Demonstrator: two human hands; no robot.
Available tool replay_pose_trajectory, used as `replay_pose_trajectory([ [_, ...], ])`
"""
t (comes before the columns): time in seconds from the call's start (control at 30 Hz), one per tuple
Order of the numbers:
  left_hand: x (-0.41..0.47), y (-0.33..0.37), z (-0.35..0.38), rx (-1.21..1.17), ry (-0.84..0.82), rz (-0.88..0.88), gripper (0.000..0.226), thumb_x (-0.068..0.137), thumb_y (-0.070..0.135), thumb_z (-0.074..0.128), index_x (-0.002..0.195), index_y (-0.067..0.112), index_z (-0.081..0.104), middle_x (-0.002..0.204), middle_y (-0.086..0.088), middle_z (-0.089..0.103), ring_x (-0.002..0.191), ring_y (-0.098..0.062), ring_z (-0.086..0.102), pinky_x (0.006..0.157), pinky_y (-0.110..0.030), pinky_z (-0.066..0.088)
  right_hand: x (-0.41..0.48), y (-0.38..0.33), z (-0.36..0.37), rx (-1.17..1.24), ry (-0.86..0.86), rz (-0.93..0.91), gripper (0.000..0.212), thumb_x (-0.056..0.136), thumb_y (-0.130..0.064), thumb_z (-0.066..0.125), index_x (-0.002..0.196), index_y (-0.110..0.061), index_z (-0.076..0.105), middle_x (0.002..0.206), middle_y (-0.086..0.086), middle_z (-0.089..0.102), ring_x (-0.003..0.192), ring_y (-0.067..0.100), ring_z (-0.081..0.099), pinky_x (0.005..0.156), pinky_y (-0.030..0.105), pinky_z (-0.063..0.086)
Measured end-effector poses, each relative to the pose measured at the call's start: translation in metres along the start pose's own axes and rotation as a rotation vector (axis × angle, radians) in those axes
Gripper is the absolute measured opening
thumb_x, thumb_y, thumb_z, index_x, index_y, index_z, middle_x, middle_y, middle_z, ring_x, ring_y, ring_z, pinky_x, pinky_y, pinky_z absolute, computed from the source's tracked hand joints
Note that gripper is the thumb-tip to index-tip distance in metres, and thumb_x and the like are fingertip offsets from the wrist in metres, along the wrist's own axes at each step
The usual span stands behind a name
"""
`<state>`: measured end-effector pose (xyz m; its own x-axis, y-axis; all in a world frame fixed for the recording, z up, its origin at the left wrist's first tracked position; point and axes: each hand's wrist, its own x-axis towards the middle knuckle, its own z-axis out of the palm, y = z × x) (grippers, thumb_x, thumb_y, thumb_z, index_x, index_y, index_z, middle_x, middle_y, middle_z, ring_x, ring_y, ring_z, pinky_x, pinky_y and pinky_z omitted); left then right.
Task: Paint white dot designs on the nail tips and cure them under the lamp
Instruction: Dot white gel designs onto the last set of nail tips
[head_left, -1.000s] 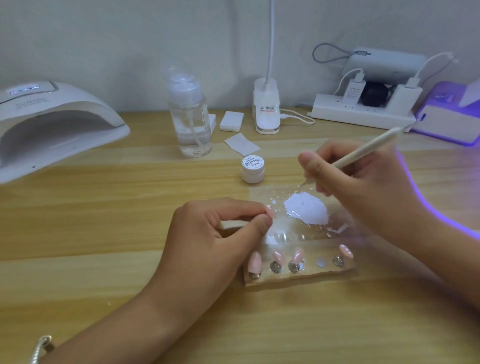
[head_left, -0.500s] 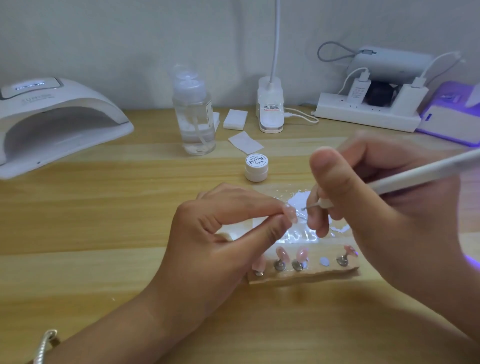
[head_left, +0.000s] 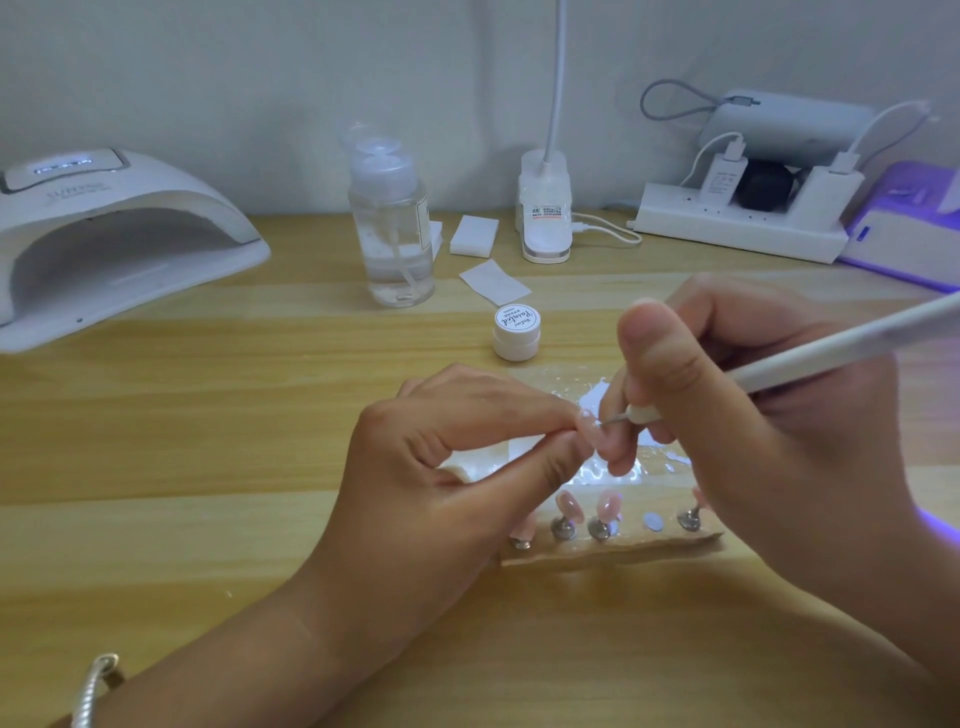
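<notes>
Wooden desk (head_left: 208, 415) — dotting pen (head_left: 831, 358) at nail tip (head_left: 588, 423)

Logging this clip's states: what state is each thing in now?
Left hand: pinches a pink nail tip.
Right hand: grips a white dotting pen, point at that tip.
Small white round jar: lid on.
White arched curing lamp: display lit.
Clear plastic pump bottle: upright, partly filled.
Wooden nail stand: one spot bare.

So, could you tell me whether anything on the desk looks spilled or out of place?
Nothing serious: white paint is smeared, with stray flecks, across the clear film, which looks like a deliberate palette. One spot on the holder strip is bare; the left hand pinches a nail tip.
</notes>
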<state>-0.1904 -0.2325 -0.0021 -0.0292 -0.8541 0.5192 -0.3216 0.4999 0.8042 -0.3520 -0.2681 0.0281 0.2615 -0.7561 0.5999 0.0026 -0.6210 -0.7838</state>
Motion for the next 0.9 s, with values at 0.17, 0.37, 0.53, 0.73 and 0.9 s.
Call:
replay_pose_trajectory([
  [0.17,-0.0004,-0.0002,-0.0002,0.005,-0.001,-0.008,0.006,0.082,0.019,0.075,0.085,0.018,0.08,0.084,0.011,0.076,0.09,-0.02,0.067,0.071,-0.05,0.05,0.0003,0.0006,-0.0003,-0.01,-0.004,0.006,0.035,0.098,-0.022,0.056,0.064,-0.014,0.052,0.052,-0.006,0.06,0.045,0.013,0.063,0.049,0.009,0.042],
  [0.37,-0.0003,-0.0013,-0.0004,-0.009,-0.004,-0.008,0.006,0.083,0.018,0.075,0.085,0.017,0.08,0.084,0.011,0.076,0.089,-0.019,0.067,0.064,-0.05,0.049,0.0004,0.0003,-0.0002,-0.018,-0.019,0.018,0.036,0.094,-0.025,0.056,0.063,-0.008,0.054,0.051,-0.002,0.061,0.044,0.013,0.062,0.05,0.01,0.042],
  [0.53,-0.0001,-0.0012,-0.0006,0.02,-0.006,0.002,0.005,0.083,0.018,0.075,0.085,0.019,0.08,0.083,0.013,0.076,0.09,-0.02,0.067,0.074,-0.054,0.049,0.0007,0.0012,-0.0005,-0.03,-0.024,0.017,0.037,0.095,-0.026,0.056,0.063,-0.007,0.055,0.051,-0.004,0.06,0.044,0.012,0.062,0.049,0.009,0.042],
  [0.73,0.0,-0.0003,0.0005,0.047,0.004,0.012,0.005,0.082,0.02,0.075,0.084,0.019,0.08,0.083,0.014,0.076,0.09,-0.02,0.069,0.083,-0.055,0.047,0.0,0.0042,-0.0022,-0.039,-0.025,0.017,0.04,0.098,-0.024,0.057,0.063,-0.005,0.055,0.051,-0.001,0.062,0.043,0.009,0.06,0.048,0.009,0.041],
  [0.9,-0.0004,-0.0005,0.0001,0.018,-0.004,0.006,0.006,0.082,0.018,0.075,0.085,0.017,0.08,0.084,0.012,0.076,0.091,-0.02,0.068,0.075,-0.055,0.049,0.001,0.0053,-0.0033,-0.035,-0.014,-0.004,0.038,0.099,-0.024,0.058,0.063,-0.01,0.053,0.051,-0.006,0.06,0.045,0.016,0.063,0.05,0.011,0.042],
])
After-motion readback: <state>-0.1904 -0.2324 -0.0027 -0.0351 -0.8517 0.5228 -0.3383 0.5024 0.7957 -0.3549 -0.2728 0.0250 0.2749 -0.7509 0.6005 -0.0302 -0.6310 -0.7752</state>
